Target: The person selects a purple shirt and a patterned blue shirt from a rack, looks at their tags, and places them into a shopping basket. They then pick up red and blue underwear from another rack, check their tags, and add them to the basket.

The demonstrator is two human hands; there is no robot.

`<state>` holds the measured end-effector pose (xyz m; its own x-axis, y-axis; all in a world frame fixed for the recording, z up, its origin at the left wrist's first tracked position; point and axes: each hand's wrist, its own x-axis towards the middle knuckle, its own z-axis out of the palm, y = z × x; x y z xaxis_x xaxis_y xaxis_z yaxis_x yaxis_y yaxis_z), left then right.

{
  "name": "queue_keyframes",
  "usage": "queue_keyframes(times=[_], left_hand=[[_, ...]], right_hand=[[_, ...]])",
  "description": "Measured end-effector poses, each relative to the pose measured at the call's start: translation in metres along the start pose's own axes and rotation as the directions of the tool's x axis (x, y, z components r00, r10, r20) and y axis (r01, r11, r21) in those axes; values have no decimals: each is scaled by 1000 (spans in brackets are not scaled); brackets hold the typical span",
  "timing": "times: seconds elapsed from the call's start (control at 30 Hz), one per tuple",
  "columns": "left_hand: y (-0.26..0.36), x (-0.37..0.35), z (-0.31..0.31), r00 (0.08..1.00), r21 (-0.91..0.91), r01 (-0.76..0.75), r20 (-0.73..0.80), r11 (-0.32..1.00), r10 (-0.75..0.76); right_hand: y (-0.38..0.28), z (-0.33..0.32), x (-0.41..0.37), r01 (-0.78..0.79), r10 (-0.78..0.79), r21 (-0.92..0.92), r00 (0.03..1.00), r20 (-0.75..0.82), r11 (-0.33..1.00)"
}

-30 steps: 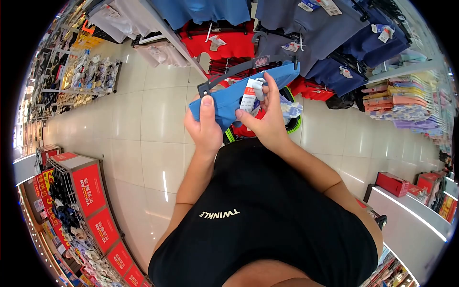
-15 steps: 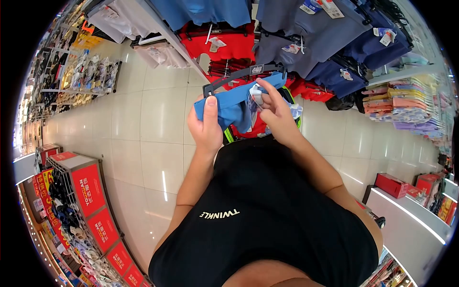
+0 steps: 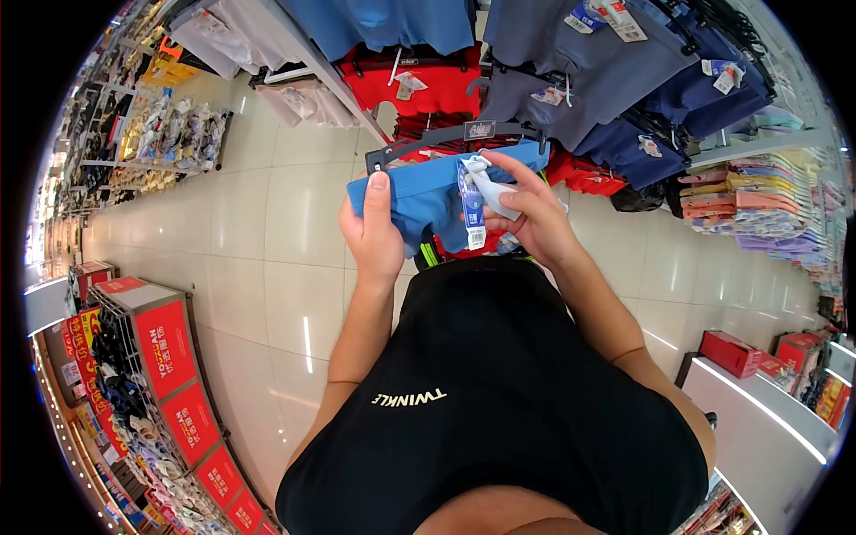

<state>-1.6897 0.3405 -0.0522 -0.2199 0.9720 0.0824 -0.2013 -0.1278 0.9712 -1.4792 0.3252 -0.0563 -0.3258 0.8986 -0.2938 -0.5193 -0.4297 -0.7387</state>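
A pair of blue shorts [image 3: 417,183], folded or bunched below its waistband, hangs from a black clip hanger [image 3: 437,137] in front of my chest. My left hand [image 3: 374,239] is closed on the left end of the waistband, thumb on top near the hanger's clip. At the right part of the waistband dangles a blue-and-white price tag [image 3: 473,207] with a barcode at its bottom. My right hand [image 3: 539,218] pinches a white label strip [image 3: 496,193] beside that tag, its fingers curled and partly hidden behind the strip.
Racks ahead hold red garments [image 3: 410,89], grey-blue garments [image 3: 571,71] and navy garments [image 3: 687,94]. Folded patterned clothes [image 3: 758,201] hang at the right. A shelf unit with red signs [image 3: 165,343] stands at the lower left, a white counter [image 3: 758,410] at the lower right. Tiled floor [image 3: 294,214] lies between.
The shorts and hanger have shifted slightly left and turned more face-on. The right hand has moved down and right, pulling the white strip aside; the blue price tag now faces me.
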Motion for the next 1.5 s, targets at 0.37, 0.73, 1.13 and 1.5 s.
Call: queue_keyframes(times=[0.37, 0.73, 1.13, 1.5], left_hand=[[-6, 4, -5, 1000, -41, 26, -16, 999, -27], [-8, 3, -4, 985, -255, 108, -106, 961, -138], [-12, -5, -9, 982, -304, 124, -101, 945, -161], [-15, -14, -7, 976, -291, 167, -85, 942, -200]], right_hand=[[3, 0, 0, 39, -39, 35, 999, 11, 999], [7, 5, -13, 165, -163, -2, 979, 121, 986], [17, 11, -19, 40, -28, 143, 996, -83, 989], [38, 5, -25, -143, 143, 9, 983, -117, 990]])
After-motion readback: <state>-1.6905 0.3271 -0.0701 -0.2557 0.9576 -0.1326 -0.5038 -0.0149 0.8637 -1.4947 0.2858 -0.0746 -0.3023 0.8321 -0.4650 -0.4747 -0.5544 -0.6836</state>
